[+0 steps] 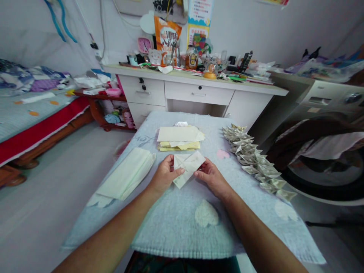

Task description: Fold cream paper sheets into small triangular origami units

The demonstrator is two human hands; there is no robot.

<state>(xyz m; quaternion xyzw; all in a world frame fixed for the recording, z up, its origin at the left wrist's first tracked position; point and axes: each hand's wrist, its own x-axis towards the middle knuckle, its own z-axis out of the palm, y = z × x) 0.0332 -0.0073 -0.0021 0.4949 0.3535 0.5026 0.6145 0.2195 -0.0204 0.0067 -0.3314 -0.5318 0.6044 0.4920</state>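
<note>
A partly folded sheet of pale paper (pixel 189 167) is held up between both hands above the middle of the cloth-covered table (pixel 182 227). My left hand (pixel 165 174) pinches its left side, thumb on the near face. At the paper's right edge my right hand (pixel 212 175) grips it between thumb and fingers. Just beyond lies a stack of cream and yellow paper sheets (pixel 179 138). To the left rests a pile of pale green paper (pixel 127 174). Along the right side stand rows of folded paper boats (pixel 253 155).
A white desk (pixel 199 91) crowded with a jar (pixel 191 58), an orange bag (pixel 167 38) and clutter stands behind the table. On the right is a washing machine (pixel 321 98) with its door open. A bed (pixel 36 113) and a low wooden shelf (pixel 105 110) are at the left.
</note>
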